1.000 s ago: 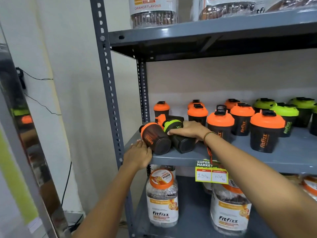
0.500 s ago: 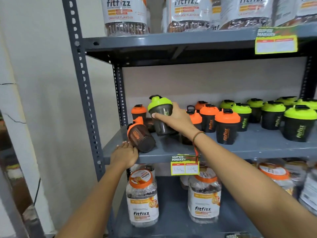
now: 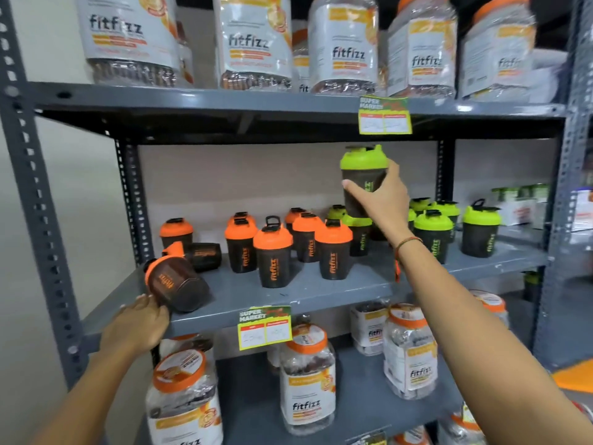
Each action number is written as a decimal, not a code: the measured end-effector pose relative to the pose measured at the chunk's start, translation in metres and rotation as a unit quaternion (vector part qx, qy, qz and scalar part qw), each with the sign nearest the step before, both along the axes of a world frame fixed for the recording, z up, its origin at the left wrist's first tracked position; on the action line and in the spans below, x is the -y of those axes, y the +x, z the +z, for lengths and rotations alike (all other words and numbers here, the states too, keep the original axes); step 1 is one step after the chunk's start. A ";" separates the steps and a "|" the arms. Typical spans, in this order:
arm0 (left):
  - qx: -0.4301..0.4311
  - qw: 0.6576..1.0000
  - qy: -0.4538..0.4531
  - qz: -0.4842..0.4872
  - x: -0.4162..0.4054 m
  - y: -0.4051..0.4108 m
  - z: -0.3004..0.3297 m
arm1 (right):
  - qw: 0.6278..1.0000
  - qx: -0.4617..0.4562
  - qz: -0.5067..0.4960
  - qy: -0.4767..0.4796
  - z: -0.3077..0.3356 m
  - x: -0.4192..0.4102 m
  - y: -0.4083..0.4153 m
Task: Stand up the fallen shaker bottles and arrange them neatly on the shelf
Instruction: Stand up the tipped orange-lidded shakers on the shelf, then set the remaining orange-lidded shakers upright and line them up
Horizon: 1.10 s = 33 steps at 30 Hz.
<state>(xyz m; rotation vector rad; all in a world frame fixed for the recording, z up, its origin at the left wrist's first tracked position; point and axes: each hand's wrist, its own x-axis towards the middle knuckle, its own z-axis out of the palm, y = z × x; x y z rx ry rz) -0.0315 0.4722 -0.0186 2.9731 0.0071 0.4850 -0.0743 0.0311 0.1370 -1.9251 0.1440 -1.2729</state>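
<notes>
A person faces a grey metal shelf unit. The right hand [image 3: 380, 200] is raised above the middle shelf [image 3: 288, 293], its fingers [image 3: 353, 187] wrapped round a green-lidded shaker [image 3: 364, 178], held upright in the air over the green-lidded group [image 3: 449, 226] standing on the right half of the shelf. The left hand [image 3: 138, 326] rests at the shelf's front left edge, fingers loosely curled and holding nothing, touching or nearly touching the base of a fallen orange shaker [image 3: 175, 284] that lies on its side near the edge. A second fallen shaker [image 3: 199, 253] lies just behind it, beside an upright orange one in the back corner. Several orange-lidded shakers [image 3: 272, 255] stand in the middle of the shelf.

The step in hand looks to be sorting: carrying the green shaker across to join its own colour. The next move calls for lowering it into a free gap among the green ones without knocking their lids, then releasing. After that the two orange shakers on the left remain to be stood up; the front one sits close to the lip and could roll off if nudged.

The shelf is flat painted steel, with a yellow price tag [image 3: 264, 327] clipped to its front. Large labelled jars [image 3: 250, 43] fill the shelf above and more sit below. A pale wall lies to the left; the room to the right is blurred.
</notes>
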 end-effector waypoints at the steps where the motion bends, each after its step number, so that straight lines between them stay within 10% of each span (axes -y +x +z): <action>1: -0.004 1.000 0.009 -0.002 0.001 0.000 0.000 | 1.000 -0.008 -0.013 0.010 -0.008 0.015 0.003; 21: -0.005 1.000 0.023 0.018 0.008 -0.010 0.004 | 0.985 -0.136 0.077 0.070 -0.122 0.078 0.068; 33: -0.043 0.999 -0.024 0.003 0.008 -0.016 0.015 | 0.973 0.211 0.008 -0.088 -0.011 -0.051 0.017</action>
